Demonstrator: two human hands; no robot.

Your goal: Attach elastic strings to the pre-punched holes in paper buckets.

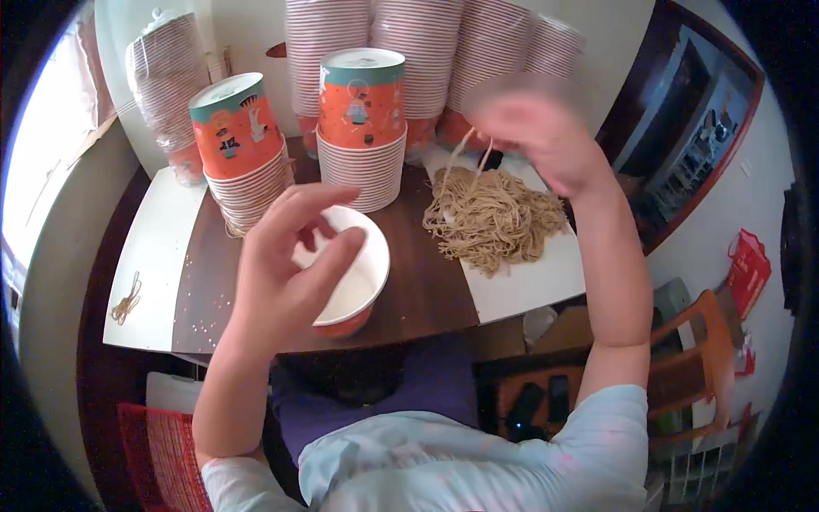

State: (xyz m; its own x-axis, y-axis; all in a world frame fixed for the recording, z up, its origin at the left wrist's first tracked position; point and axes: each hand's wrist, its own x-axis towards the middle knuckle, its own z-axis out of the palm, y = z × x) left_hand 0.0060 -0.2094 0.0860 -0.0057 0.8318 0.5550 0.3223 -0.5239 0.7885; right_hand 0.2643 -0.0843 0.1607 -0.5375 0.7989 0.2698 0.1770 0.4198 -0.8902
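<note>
Over a single paper tub with a white inside and orange outside, my left hand is held with its thumb and fingers apart and nothing in them. The tub stands upright near the table's front edge, partly hidden by that hand. My right hand is raised at the right, its fingers pinching a strand of tan cord. Below it lies a tangled heap of the same tan cords. Part of the right hand is blurred, so its fingertips are hard to make out.
Two stacks of orange paper tubs, left and middle, stand upside down behind the single tub. Tall plastic-wrapped stacks line the wall. A small cord bundle lies at the table's left end. A wooden chair is at right.
</note>
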